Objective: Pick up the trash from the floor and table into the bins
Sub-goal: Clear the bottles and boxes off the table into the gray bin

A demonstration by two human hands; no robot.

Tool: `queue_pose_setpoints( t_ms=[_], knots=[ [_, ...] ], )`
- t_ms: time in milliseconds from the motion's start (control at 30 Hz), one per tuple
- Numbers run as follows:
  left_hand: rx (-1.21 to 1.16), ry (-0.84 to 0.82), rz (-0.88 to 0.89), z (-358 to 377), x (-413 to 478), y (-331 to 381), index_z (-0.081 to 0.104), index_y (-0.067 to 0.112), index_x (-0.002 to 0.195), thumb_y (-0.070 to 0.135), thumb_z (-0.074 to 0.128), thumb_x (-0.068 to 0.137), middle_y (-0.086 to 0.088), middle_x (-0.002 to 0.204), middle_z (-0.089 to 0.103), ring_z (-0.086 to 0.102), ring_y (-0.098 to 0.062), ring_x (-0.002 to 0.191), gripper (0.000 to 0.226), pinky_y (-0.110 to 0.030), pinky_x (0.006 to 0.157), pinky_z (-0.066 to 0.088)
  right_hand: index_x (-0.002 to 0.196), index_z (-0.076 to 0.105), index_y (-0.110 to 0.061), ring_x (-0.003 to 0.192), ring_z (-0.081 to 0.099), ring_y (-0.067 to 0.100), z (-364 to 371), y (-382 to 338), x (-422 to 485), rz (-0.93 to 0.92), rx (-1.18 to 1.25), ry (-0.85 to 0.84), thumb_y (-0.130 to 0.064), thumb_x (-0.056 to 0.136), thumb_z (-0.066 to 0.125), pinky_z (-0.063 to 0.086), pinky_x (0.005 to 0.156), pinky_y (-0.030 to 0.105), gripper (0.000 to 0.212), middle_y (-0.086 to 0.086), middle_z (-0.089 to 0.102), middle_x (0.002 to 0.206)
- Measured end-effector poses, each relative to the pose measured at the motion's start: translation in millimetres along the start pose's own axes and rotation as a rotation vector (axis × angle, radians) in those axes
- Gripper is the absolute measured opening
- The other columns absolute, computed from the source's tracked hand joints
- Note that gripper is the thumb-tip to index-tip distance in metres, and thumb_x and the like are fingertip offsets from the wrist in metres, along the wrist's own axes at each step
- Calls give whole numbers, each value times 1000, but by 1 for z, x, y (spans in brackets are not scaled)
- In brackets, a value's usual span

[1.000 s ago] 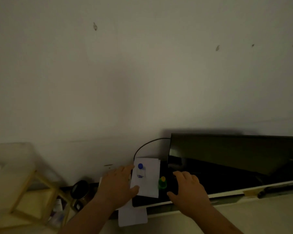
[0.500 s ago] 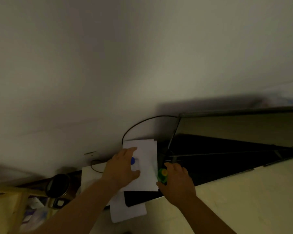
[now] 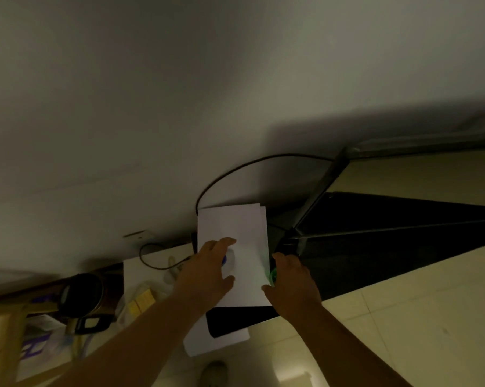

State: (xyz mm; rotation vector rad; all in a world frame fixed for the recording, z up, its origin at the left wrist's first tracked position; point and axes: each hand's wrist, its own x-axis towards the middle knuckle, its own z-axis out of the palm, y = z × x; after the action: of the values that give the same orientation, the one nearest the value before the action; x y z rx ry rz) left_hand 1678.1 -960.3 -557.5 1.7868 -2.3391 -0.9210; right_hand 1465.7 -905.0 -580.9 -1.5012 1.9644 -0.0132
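Observation:
Sheets of white paper (image 3: 235, 227) lie on a dark flat surface against the wall. On them stands a small clear bottle with a blue cap (image 3: 227, 261); my left hand (image 3: 208, 272) is curled around it. A small green bottle (image 3: 272, 275) stands at the paper's right edge, and my right hand (image 3: 294, 280) covers most of it, fingers wrapped round it. Blur keeps me from telling whether either bottle is lifted off the surface.
A black monitor (image 3: 403, 219) leans at the right, with a black cable (image 3: 235, 174) curving along the wall. A dark round mug (image 3: 82, 294), yellow packets (image 3: 143, 300) and a plastic bag (image 3: 40, 342) sit at the left by a wooden frame. Pale floor tiles (image 3: 417, 317) lie below.
My view has tilted and moved closer. Both hands have gone from hovering beside the two bottles to closing around them, left on the blue-capped one, right on the green one.

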Motion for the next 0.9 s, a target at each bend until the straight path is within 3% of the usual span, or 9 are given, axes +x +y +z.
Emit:
queue_pose_setpoints(
  t_ms=[100,267,467,600,700,800,900],
  knots=[
    [17,11,-13,0,-2,2,20,52,141,36,74,85,10,133,49,56,-11,108,79,-23,87,39,140,38,-24,113,53,22,-2,2,1,23,2,-20,-27,89,68,52,92,34,59,5,49,134],
    [-6,-2,-37,-9,-7,1,21,56,138,42,75,82,15,123,50,49,-1,95,79,-17,80,40,127,49,-21,105,56,20,-12,1,-2,15,21,-52,-22,88,70,54,89,33,45,5,55,121],
    [-32,26,-46,-54,-24,11,12,64,140,59,71,76,27,115,38,47,2,97,88,-27,92,48,124,50,-26,98,55,12,-48,-18,-35,-89,60,-6,-26,87,68,50,86,24,41,-2,57,114],
    [-44,41,-21,-96,-43,31,-1,74,136,67,67,73,28,118,42,47,3,95,93,-15,85,41,126,48,-28,98,53,10,-99,-40,-66,-140,61,31,-31,89,66,46,85,20,41,-5,56,112],
    [-48,80,-5,-134,-57,50,-6,78,132,70,64,70,28,125,46,52,2,101,94,-16,91,39,132,46,-31,105,54,11,-146,-64,-88,-151,50,81,-35,88,67,45,90,21,48,-6,57,119],
    [-47,119,20,-178,-69,70,-3,72,137,73,58,68,26,129,49,57,-3,113,92,-21,97,43,132,45,-34,107,54,10,-194,-92,-112,-174,49,142,-39,88,66,44,91,22,49,-8,57,121],
    [-103,131,51,-217,-82,93,7,64,144,66,64,77,21,126,49,55,-4,112,88,-18,93,40,133,42,-34,109,55,12,-238,-117,-134,-207,61,183,-41,89,63,43,92,24,49,-7,58,122]
  ],
)
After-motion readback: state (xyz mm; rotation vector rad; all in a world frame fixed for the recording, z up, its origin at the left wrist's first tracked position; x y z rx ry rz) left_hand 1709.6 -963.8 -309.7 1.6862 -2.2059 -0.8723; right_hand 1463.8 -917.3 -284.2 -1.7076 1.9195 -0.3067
